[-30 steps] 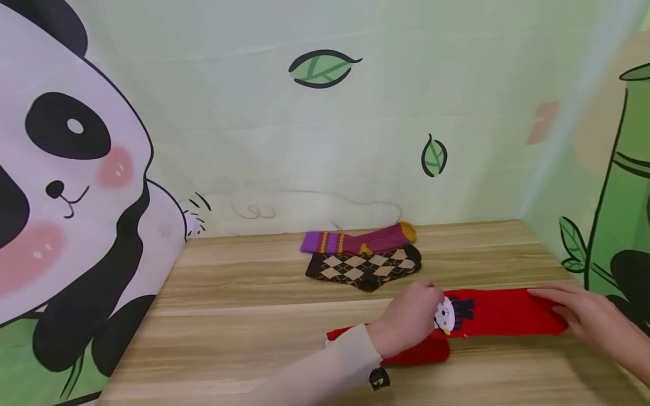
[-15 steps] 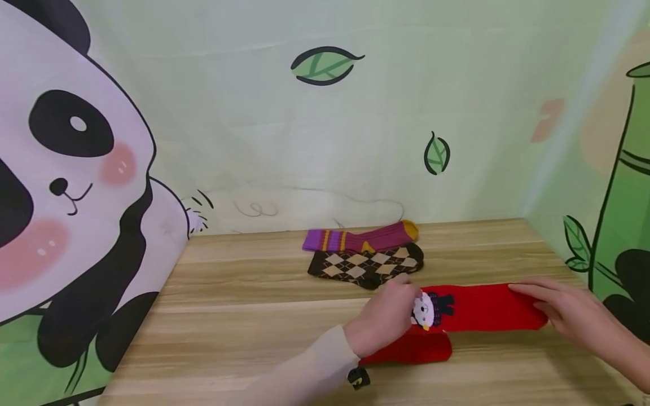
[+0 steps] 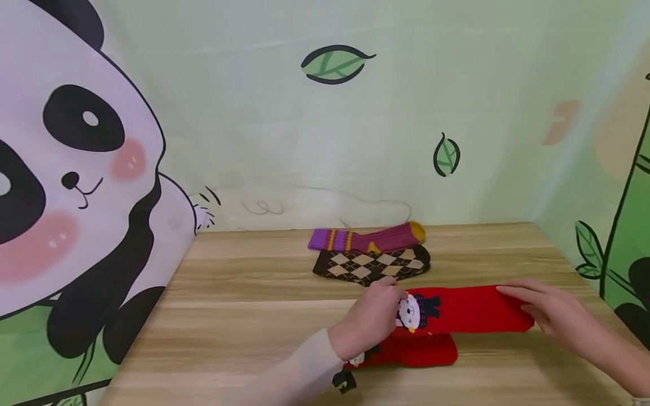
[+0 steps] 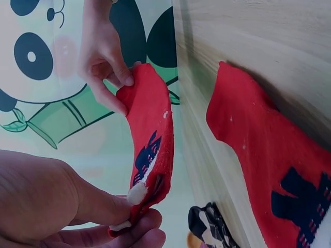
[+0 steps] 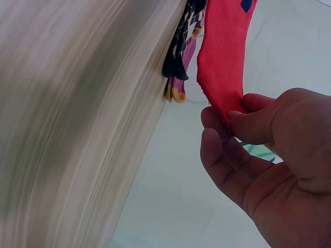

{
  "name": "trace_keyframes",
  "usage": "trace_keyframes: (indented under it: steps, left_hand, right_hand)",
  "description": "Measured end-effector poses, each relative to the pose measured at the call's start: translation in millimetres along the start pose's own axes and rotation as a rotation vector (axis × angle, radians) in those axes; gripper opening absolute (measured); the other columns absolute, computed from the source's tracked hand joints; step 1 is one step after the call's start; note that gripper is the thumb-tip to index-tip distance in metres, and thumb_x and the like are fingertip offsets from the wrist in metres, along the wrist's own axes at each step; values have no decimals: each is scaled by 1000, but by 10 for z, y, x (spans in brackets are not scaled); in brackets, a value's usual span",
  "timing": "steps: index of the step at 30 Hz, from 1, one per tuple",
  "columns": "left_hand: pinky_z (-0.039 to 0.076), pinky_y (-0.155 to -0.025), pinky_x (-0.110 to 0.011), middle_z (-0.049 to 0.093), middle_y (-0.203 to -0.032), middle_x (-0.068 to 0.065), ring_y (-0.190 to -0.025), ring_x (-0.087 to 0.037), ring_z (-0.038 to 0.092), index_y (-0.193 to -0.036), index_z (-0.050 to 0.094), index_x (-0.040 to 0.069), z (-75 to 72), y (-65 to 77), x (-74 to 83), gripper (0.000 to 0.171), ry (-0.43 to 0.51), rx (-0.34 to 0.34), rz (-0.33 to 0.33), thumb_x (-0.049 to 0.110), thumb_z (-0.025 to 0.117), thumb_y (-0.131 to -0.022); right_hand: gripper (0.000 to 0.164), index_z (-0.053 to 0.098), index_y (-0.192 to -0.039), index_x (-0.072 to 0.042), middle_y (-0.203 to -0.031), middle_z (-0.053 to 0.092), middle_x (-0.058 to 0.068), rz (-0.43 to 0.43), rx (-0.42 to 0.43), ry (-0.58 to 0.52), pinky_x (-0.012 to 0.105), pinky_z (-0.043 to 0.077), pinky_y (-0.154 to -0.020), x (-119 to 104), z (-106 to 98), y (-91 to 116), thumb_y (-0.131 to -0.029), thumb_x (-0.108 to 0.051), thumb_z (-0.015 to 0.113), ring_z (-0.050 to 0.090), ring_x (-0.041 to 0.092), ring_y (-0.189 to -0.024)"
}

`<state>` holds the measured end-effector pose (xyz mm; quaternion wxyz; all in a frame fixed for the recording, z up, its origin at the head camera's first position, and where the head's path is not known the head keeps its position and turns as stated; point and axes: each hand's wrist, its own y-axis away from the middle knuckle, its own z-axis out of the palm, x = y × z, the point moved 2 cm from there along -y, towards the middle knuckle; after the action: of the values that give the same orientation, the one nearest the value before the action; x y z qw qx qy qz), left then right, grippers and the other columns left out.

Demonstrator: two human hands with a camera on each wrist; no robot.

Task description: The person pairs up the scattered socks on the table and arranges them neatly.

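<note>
Held stretched between both hands is a red sock (image 3: 467, 310) with a white animal figure in dark clothes. My left hand (image 3: 367, 318) pinches its cuff end, thumb on top in the left wrist view. My right hand (image 3: 556, 313) pinches the toe end between thumb and fingers, as the right wrist view shows (image 5: 274, 139). Below it on the table lies a second red sock (image 3: 416, 351) with a similar figure, partly hidden behind my left hand. In the left wrist view the held sock (image 4: 150, 111) is raised off the wooden surface.
Farther back on the wooden table (image 3: 244, 293) lie a black and tan argyle sock (image 3: 370, 265) and a purple sock with yellow bands (image 3: 376, 239), side by side. A small black tag-like piece (image 3: 345, 382) is near my left wrist. A panda-printed backdrop (image 3: 254, 113) surrounds the table.
Both hands have moved left with the held red sock, which stays stretched between them. More of the figure on the lower red sock now shows. The camera view has shifted slightly.
</note>
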<state>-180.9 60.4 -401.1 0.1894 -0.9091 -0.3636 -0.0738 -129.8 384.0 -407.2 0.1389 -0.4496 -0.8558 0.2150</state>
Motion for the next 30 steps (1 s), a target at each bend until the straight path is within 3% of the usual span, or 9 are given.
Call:
trace_keyframes:
  steps: [6, 17, 24, 30]
  left_hand:
    - [49, -66, -9, 65, -93, -2, -80, -5, 58, -104, 80, 7, -33, 63, -88, 22, 42, -10, -24, -7, 72, -88]
    - [55, -76, -16, 69, -99, -5, -90, -12, 65, -107, 79, 4, -58, 253, -289, 23, 117, -24, -101, -9, 71, -89]
    - [57, -78, -19, 70, -103, -7, -94, -16, 68, -106, 78, 3, -114, 357, -389, 29, 120, -15, -118, -15, 72, -84]
    - [58, -87, -26, 71, -117, -8, -106, -20, 68, -106, 78, 4, -155, 451, -487, 32, 110, -8, -125, -17, 69, -84]
  right_hand:
    - [63, 75, -114, -8, -114, 69, 9, -40, 37, -24, 5, 46, -78, -45, 40, -59, -56, 12, 88, 70, 30, -93]
    - [63, 74, -118, -7, -116, 69, 7, -79, 8, -82, 5, 47, -81, -240, 138, -179, -60, 9, 89, 71, 27, -94]
    - [60, 74, -120, -6, -117, 69, 8, -78, -33, -116, 27, 60, -72, -356, 177, -268, -65, 9, 89, 71, 26, -94]
    - [56, 73, -122, -5, -118, 69, 9, -69, -60, -141, 37, 62, -72, -456, 173, -353, -69, 8, 87, 71, 27, -96]
